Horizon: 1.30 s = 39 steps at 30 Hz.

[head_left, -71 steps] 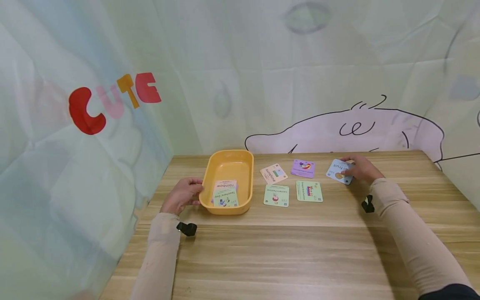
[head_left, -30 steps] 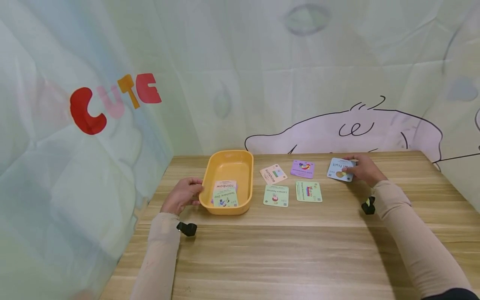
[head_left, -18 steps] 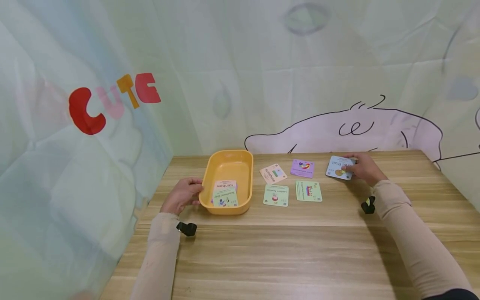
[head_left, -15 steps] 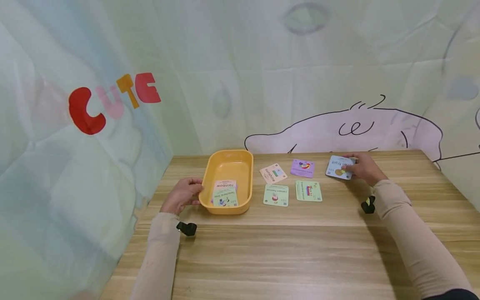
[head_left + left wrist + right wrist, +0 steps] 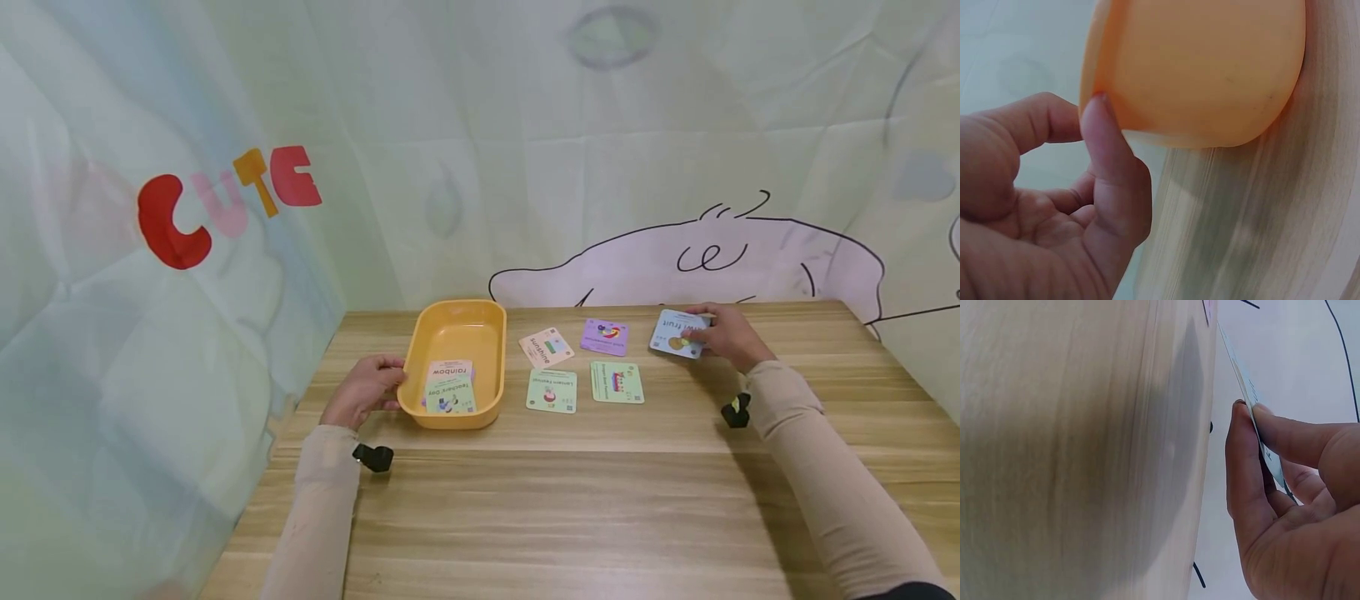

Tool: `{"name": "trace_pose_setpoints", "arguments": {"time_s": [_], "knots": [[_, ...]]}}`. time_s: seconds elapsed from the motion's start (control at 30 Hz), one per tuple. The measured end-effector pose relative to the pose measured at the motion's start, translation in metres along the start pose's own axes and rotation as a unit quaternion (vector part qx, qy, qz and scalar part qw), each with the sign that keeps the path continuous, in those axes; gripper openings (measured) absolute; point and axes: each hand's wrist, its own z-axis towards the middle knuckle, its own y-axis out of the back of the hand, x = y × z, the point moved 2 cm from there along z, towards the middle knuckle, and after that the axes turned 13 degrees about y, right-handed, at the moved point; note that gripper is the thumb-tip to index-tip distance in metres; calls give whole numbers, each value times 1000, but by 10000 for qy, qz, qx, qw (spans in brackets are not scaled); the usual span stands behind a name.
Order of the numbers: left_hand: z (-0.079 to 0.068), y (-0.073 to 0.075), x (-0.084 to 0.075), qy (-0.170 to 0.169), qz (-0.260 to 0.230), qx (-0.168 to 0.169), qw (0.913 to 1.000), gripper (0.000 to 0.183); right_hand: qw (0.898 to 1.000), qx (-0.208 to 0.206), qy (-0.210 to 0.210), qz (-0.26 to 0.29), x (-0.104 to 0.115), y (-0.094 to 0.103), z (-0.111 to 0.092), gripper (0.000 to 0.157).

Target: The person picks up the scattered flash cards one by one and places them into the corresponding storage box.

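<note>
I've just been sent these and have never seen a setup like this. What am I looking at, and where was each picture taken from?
No machine here: a person works with a bare left hand and right hand. The wide pictures come from a camera on the head, looking forward and down. Each close-up comes from a wrist camera facing that hand.

On the wooden table stands a yellow tray with cards inside, among them a rainbow card and a Teachers' Day card. To its right lie a sunshine card, a purple card, a Lantern Festival card and a green boat card.

The left hand holds the tray's edge; the right pinches a blue kiwi fruit card between thumb and fingers.
</note>
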Motion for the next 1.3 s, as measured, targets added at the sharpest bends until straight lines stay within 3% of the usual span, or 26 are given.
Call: {"name": "trace_pose_setpoints", "arguments": {"time_s": [1.3], "knots": [[4, 0, 2, -10, -42, 3, 10000, 38, 9989, -239, 298, 263, 19, -7, -2, 55]]}}
